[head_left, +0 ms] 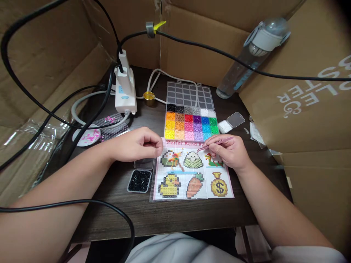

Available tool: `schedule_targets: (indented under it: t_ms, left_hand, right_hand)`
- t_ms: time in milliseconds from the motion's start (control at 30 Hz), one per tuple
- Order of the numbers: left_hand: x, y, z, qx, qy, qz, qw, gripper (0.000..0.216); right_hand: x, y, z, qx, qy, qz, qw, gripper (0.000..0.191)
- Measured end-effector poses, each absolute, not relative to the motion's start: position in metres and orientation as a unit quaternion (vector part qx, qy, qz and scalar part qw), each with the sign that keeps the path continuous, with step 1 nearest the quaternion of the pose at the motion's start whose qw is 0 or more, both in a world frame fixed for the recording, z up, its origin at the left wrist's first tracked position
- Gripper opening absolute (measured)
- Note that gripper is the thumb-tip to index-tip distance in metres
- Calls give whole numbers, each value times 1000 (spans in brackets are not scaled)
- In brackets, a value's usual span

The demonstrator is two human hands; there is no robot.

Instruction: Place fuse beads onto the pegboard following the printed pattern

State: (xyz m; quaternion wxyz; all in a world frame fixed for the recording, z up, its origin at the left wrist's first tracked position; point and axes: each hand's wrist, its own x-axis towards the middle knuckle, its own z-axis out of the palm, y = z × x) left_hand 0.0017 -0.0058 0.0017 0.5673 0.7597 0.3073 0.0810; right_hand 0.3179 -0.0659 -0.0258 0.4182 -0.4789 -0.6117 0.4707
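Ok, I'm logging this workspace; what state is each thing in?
Bead case: open
Black bead box: open
White bead box: open
Bottle: lid on, tilted
Power strip: adapters plugged in
White dish: scattered with beads
Pattern sheet: flat
Tweezers: held in right hand
Left hand: fingers curled

Bead box [191,106] behind pattern sheet [207,182]

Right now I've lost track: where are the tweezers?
In the head view, the tweezers are right of centre, held in the right hand, tips near the green-and-white picture just below the bead box.
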Motion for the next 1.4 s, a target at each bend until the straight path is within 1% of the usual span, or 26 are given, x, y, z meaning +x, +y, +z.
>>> schedule_targets:
  t_ms: [500, 667, 833, 1067, 1233, 1400]
  left_hand:
    - [3, -6, 2, 761, 307, 79, 565, 25]
    - [2, -6, 2, 757, 307, 79, 571, 25]
    - [2, -6, 1, 755, 313, 77, 571, 23]
    - [2, -5, 0, 765, 307, 78, 561, 25]
    - [3, -5, -1, 770, 304, 75, 556, 25]
    - [4, -6, 0, 768, 306, 79, 557, 22]
  right_hand:
    - [319, -68, -28, -506, -561, 490, 434, 16]
    - [320, -67, -29, -504, -554, 496, 440, 18]
    - [323, -65, -32, -466, -553, 503, 473, 14]
    - [315, -63, -25, -458, -508, 509, 523, 20]
    - [308, -63, -21, -457, -492, 512, 536, 22]
    - [289, -71, -20, -449, -498, 521, 529, 15]
